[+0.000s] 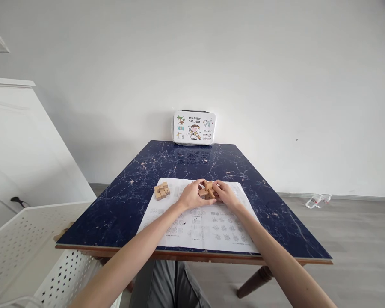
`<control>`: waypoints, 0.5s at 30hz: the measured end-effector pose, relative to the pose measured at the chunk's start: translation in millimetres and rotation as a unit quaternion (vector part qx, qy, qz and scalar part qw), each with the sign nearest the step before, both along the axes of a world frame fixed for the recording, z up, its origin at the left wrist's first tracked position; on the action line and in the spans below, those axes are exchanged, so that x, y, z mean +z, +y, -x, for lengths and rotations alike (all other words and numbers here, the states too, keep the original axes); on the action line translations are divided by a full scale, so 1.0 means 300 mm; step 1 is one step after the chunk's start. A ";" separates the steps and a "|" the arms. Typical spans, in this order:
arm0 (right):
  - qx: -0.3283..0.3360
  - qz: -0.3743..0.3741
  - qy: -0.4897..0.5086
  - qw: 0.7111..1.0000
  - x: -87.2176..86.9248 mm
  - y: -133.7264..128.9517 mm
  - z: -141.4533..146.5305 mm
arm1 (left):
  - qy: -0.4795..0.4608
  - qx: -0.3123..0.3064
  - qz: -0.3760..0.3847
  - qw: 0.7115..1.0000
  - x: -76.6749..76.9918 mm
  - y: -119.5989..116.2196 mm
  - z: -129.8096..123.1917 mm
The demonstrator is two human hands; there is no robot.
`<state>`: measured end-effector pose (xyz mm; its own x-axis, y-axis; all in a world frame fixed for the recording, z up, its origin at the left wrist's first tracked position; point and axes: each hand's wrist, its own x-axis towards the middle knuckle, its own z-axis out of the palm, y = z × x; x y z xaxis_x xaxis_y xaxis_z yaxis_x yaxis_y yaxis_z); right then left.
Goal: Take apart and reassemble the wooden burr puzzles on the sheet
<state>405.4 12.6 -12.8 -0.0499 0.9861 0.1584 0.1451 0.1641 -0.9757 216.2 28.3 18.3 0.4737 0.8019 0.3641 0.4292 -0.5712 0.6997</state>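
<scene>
Wooden puzzle pieces [208, 191] lie between my two hands, low over a printed paper sheet [199, 233]. My left hand [194, 196] curves around their left and front sides, thumb and fingers touching them. From the right, my right hand [225, 193] has its fingers closed on the pieces. How the pieces fit together is partly hidden by my fingers. A separate wooden block puzzle [162, 191], made of several small cubes, rests at the sheet's upper left corner.
The dark blue marbled table [122, 205] carries a white illustrated case [194, 128] at its far edge, against the wall. A white perforated basket [64, 273] stands at the lower left, beside a white cabinet [25, 145]. Clear plastic bottles [318, 201] lie on the floor, right.
</scene>
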 end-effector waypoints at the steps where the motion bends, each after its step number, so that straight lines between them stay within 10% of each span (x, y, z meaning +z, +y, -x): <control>1: 0.004 0.001 0.002 1.000 0.001 0.000 -0.001 | 0.003 0.003 0.001 1.000 0.001 0.003 0.001; 15: 0.014 -0.002 0.018 1.000 0.008 0.003 -0.003 | 0.011 0.013 -0.038 0.999 -0.003 0.018 0.003</control>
<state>406.1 13.5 -10.5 -0.0721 0.9837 0.1646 0.1057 0.1716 -0.9795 215.2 33.6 17.4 0.4616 0.7846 0.4139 0.4589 -0.6105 0.6456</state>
